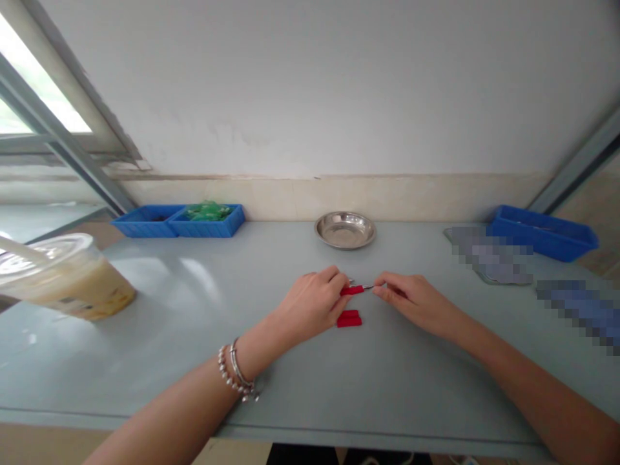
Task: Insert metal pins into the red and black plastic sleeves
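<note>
Near the table's middle, my left hand (317, 300) is closed around a small red piece (352, 290) with a thin metal tip pointing right. My right hand (411, 300) pinches at the end of that metal tip, its thumb and forefinger together. Just below the left fingers lies a second red piece (349, 318) on the table, made of two strips side by side. A bit of metal shows above the held piece; the left fingers hide the rest, so its kind is unclear.
A round steel dish (345, 231) sits at the back. Blue bins (206, 229) stand back left, one holding green material; another blue bin (542, 234) is back right. A lidded drink cup (68, 278) with a straw is at left. Blurred flat items (489, 256) lie at right.
</note>
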Demonstrator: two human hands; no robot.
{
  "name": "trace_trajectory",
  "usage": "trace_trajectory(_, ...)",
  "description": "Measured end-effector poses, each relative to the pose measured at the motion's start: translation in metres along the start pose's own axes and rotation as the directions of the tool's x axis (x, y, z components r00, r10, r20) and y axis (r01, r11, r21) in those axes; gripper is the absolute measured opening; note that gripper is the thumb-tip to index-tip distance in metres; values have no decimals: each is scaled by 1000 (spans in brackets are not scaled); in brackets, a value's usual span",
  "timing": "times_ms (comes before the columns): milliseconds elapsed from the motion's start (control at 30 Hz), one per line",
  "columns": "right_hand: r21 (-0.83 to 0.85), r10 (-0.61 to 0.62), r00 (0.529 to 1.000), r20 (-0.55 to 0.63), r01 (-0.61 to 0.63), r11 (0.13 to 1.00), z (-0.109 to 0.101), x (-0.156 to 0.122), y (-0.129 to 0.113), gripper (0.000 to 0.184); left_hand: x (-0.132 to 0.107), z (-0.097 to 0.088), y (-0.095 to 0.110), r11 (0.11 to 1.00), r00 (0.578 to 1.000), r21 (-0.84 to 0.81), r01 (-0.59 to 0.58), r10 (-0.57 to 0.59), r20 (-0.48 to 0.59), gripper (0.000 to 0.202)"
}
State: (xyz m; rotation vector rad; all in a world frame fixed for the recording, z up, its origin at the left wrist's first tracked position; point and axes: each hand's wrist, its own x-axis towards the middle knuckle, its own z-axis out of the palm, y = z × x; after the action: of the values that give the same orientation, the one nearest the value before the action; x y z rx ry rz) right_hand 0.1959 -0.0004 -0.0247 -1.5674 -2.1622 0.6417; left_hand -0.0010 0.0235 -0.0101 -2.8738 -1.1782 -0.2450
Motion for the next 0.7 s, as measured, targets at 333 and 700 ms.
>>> trace_trajectory(333,101,-75,997,14,73,992,1,-2,-6,34,-4,3,3,998,994,-30,-58,55,-95,25)
trace_trajectory(700,75,-50,998,-26,52,996,1,-2,-5,40,-3,4,4,988,991,-154,12,-32,-129,25)
